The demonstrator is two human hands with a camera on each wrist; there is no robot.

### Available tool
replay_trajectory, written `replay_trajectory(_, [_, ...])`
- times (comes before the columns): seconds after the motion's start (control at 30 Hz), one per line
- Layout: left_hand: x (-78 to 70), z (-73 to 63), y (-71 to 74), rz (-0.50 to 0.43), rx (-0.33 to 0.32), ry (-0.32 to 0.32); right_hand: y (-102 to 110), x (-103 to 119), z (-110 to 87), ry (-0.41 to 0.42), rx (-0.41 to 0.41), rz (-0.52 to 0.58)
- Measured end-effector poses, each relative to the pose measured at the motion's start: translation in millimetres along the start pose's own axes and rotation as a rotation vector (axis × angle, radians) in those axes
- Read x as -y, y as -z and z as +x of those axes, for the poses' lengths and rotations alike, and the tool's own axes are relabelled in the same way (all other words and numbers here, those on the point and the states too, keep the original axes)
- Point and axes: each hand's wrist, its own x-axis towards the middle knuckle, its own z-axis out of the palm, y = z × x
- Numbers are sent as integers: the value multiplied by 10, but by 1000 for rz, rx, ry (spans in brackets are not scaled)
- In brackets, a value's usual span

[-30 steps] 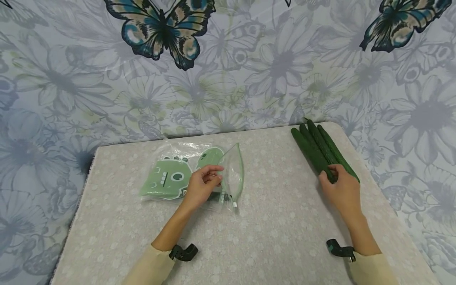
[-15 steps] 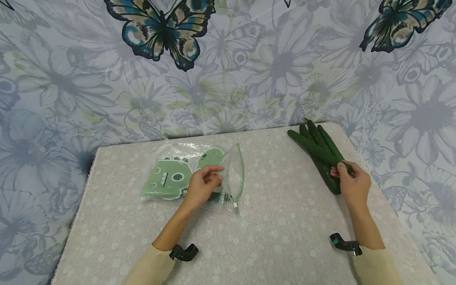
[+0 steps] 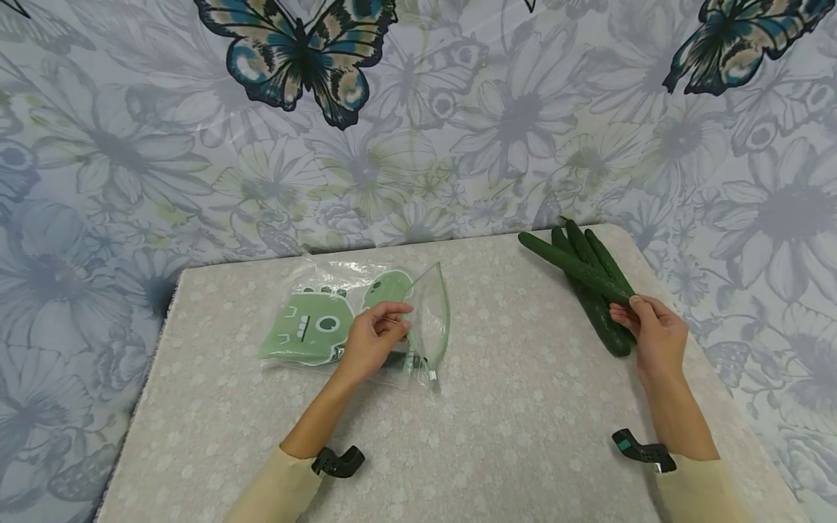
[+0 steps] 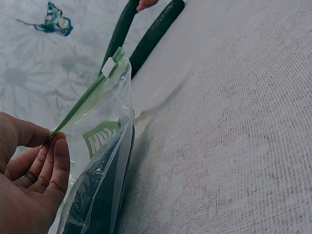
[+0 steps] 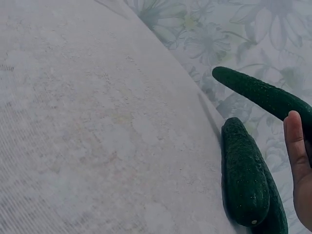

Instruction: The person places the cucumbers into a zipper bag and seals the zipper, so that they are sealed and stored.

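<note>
Head view: left hand (image 3: pixel 368 340) pinches a clear bag (image 3: pixel 312 328), right hand (image 3: pixel 662 338) grips a cucumber (image 3: pixel 577 267).

Right hand's fingers (image 5: pixel 295 141): holding one cucumber (image 5: pixel 263 94), tilted.
Other cucumbers (image 5: pixel 246 175): two on the bench (image 5: pixel 107 126), one partly hidden.
Wall (image 5: pixel 204 39): pale, flower-patterned.

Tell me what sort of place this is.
Probably indoors, perhaps a home workspace: a beige floral cloth-covered table, a pale grey butterfly-printed wall covering, and several long dark-green cucumbers.

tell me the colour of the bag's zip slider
The slider is white, seen best in the left wrist view.
</note>
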Motion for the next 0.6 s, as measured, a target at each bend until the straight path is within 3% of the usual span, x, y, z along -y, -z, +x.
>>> replay_trajectory(0.33, [12,5,-8,-8,3,-2,-22,19,-80,98,131,-21])
replay_trajectory(0.6, [-4,11,0,-9,-3,-5,-75,21,-123,182,283,-28])
